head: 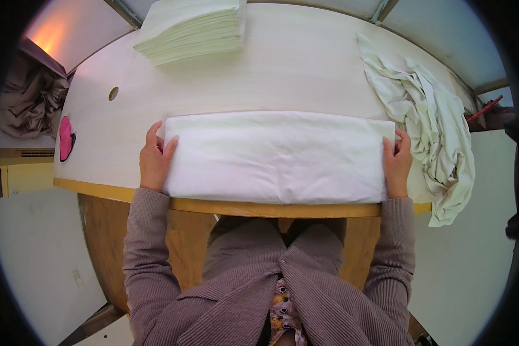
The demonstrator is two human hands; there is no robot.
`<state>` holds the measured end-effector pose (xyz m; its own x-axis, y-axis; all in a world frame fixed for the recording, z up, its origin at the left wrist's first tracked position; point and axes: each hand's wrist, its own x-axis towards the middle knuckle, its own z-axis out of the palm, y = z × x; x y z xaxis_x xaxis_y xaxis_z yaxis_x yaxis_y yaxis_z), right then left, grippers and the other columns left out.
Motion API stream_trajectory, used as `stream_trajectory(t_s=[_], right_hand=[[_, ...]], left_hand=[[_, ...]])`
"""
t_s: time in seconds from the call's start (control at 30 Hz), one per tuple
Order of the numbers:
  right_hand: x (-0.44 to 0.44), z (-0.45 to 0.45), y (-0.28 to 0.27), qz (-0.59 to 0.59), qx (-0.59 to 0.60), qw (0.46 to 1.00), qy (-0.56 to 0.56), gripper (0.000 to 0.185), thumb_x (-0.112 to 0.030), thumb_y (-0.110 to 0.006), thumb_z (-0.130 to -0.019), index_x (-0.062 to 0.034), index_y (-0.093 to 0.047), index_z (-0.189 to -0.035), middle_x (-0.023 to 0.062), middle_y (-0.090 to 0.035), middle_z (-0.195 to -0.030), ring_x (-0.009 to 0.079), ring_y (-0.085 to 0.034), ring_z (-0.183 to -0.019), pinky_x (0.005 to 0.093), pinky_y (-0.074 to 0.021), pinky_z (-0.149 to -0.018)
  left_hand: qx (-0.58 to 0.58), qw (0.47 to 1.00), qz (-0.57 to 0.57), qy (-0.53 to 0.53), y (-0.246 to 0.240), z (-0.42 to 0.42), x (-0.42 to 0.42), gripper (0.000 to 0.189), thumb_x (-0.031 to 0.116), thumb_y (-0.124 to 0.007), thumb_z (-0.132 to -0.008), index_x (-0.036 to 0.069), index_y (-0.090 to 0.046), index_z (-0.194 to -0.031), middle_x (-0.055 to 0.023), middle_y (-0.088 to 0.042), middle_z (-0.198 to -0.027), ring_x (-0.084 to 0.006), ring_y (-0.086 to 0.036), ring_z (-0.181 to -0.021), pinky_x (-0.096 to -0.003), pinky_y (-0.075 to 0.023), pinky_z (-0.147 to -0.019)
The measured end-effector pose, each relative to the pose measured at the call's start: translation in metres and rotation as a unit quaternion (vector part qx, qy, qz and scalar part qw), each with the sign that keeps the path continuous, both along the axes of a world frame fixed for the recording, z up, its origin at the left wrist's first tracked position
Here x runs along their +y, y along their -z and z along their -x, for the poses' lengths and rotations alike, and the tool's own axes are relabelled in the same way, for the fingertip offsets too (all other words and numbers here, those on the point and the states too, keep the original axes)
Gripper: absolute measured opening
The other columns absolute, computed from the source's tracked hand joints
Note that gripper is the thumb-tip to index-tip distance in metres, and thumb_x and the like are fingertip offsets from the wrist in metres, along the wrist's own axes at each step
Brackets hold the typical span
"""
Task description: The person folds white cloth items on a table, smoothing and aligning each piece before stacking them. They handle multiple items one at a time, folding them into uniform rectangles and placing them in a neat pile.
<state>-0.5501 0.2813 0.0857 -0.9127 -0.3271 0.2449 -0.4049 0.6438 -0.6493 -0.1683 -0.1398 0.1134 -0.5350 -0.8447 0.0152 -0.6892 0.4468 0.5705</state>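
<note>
A white cloth [281,158], folded into a long flat rectangle, lies along the near edge of the white table [302,73]. At its left end, my left hand [155,158] grips the edge, thumb on top and the index finger stretched out beyond the corner. My right hand [398,160] holds the opposite end, its thumb on the cloth and its fingers curled at the side. Some creases run across the cloth's near middle. The undersides of both ends and some fingertips are hidden.
A stack of folded pale cloths [194,32] stands at the back left. Crumpled pale fabric [437,134] hangs over the table's right front edge. A pink and black item [65,138] lies at the left, near a round hole in the tabletop. Brown fabric [30,99] is bunched beyond the left edge.
</note>
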Motion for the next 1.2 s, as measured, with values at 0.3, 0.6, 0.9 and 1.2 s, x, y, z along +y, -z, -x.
stream_trajectory(t_s=[0.3,0.6,0.9,1.2], right_hand=[[0.005,-0.003,-0.026,-0.044,0.010,0.985,-0.169,0.065,-0.007,-0.075,-0.086,-0.0099,-0.054,-0.147,0.0201,-0.063,-0.124,0.0310,-0.062,-0.107,0.0371,-0.0495,-0.096],[-0.055,-0.114,-0.041,-0.088,0.169,0.923,-0.333,0.060,-0.013,-0.075,-0.085,0.0028,-0.056,-0.139,0.0224,-0.059,-0.142,0.0406,-0.053,-0.135,0.0494,-0.0429,-0.112],[-0.046,-0.165,-0.014,-0.173,0.132,0.935,-0.280,0.059,-0.031,-0.063,-0.096,-0.0127,-0.052,-0.152,0.0106,-0.040,-0.164,0.0357,-0.033,-0.153,0.0574,-0.0217,-0.125],[0.023,-0.120,-0.018,-0.239,0.138,0.942,-0.191,0.055,-0.033,-0.055,-0.102,-0.0166,-0.049,-0.155,0.0113,-0.036,-0.167,0.0360,-0.030,-0.155,0.0538,-0.0208,-0.126]], left_hand=[[-0.018,0.946,0.142,0.292,-0.049,0.028,0.056,0.051,0.020,-0.077,-0.090,0.006,-0.061,-0.137,-0.0176,-0.062,-0.137,-0.0373,-0.061,-0.120,-0.0438,-0.0523,-0.101],[-0.060,0.872,0.153,0.461,-0.002,0.133,0.166,0.059,0.024,-0.055,-0.104,0.003,-0.038,-0.157,-0.0181,-0.034,-0.166,-0.0340,-0.032,-0.154,-0.0489,-0.0257,-0.126],[-0.073,0.901,0.178,0.389,0.022,0.119,0.172,0.069,0.043,-0.054,-0.104,0.007,-0.036,-0.161,-0.0149,-0.025,-0.171,-0.0312,-0.018,-0.160,-0.0535,-0.0081,-0.129],[-0.098,0.887,0.197,0.405,0.018,0.114,0.164,0.067,0.048,-0.051,-0.105,0.012,-0.040,-0.160,-0.0128,-0.024,-0.172,-0.0322,-0.015,-0.160,-0.0544,-0.0068,-0.129]])
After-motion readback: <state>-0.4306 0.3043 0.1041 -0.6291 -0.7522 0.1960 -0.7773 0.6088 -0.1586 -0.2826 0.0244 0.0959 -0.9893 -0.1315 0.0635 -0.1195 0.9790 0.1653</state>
